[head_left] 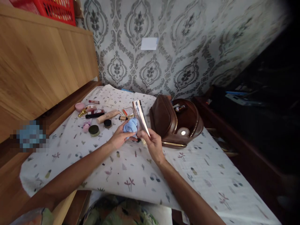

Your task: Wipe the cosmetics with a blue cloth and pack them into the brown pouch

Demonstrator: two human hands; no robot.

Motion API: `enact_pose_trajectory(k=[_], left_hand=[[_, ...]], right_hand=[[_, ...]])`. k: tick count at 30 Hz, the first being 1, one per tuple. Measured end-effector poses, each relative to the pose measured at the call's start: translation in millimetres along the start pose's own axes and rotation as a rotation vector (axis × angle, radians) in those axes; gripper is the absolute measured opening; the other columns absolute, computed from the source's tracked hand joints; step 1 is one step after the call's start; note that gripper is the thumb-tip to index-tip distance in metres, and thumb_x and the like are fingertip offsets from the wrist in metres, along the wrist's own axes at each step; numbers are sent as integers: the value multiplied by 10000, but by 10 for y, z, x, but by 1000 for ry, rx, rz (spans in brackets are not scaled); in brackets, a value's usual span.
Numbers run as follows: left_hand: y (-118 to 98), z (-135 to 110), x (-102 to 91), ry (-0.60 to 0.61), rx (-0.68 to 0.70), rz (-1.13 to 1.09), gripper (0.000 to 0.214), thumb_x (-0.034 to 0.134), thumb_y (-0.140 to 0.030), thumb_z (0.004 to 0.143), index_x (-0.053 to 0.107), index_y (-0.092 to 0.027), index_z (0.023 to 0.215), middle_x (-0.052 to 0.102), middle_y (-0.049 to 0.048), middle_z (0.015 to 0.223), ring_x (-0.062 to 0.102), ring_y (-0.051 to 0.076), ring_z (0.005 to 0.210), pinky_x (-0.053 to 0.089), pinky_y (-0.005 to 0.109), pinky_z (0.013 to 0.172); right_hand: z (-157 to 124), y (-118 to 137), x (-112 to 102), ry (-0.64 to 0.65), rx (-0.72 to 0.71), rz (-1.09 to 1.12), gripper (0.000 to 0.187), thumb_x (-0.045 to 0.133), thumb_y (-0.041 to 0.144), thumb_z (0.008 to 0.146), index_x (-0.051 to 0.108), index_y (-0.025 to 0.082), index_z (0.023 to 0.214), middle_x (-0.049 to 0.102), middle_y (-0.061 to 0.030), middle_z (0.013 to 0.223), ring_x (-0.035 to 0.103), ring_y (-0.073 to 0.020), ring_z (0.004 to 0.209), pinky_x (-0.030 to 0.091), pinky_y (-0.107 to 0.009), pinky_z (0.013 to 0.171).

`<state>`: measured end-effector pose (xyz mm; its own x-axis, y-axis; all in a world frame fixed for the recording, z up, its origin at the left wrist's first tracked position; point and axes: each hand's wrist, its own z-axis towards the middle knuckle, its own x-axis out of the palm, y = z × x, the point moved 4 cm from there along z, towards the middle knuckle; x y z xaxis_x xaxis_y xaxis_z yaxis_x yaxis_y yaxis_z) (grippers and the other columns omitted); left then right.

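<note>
In my left hand [120, 137] is a bunched light blue cloth [130, 125], gripped by closed fingers. My right hand [153, 145] is closed around the lower end of a shiny rose-gold squeeze tube [140, 115], its cap pointing up and away from me. The cloth rests against or right beside the tube's left side; I cannot tell how firmly it touches. Just left of my hands lie a beige tube [108, 116], a small black jar [107, 123] and a dark green round jar [94, 130]. A brown cosmetic bag [164, 117] stands unzipped to the right.
Further left on the patterned white cloth [131, 168] lie a pink sponge [80, 107], a black stick [95, 115] and several small cosmetics. A wooden cabinet [47, 56] borders the left side, with a red basket [57, 11] on top. Patterned wallpaper [152, 68] rises behind.
</note>
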<state>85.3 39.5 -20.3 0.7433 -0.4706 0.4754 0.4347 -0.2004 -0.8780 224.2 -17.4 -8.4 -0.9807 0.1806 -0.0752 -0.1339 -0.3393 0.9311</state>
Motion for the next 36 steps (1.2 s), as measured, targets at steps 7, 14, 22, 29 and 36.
enact_pose_trajectory(k=[7,14,22,29,36], left_hand=[[-295,-33,24,-25,126,64,424,848,-388,703,603,-201,994,630,-25,785,679,171,749,587,260,556],[-366,-5,-78,-110,161,111,393,853,-377,699,630,-187,960,612,-54,657,573,107,562,536,218,471],[-328,20,290,-5,72,175,470,829,-393,729,620,-192,1099,708,22,812,723,215,694,527,225,459],[-400,253,805,162,90,209,460,781,-382,794,596,-220,1183,719,50,931,751,258,845,602,261,558],[-451,640,1294,247,180,328,434,774,-377,792,588,-227,1155,707,56,1072,734,238,927,629,309,689]], right_hand=[[-99,162,-200,-69,44,78,386,652,546,865,610,183,738,594,-9,672,592,-155,594,507,-257,526],[-385,242,-429,73,16,-74,354,590,495,938,684,157,888,696,-40,715,546,-114,547,458,-221,493],[-482,634,-890,-199,12,1,338,680,487,875,623,184,736,658,-12,633,576,-123,551,500,-245,533],[-409,1062,-1341,-347,-75,-58,361,680,509,874,639,181,727,634,-8,625,596,-133,585,508,-260,563],[-200,1255,-1773,-433,-227,-189,385,662,527,886,628,173,739,572,12,635,522,-107,579,406,-246,526]])
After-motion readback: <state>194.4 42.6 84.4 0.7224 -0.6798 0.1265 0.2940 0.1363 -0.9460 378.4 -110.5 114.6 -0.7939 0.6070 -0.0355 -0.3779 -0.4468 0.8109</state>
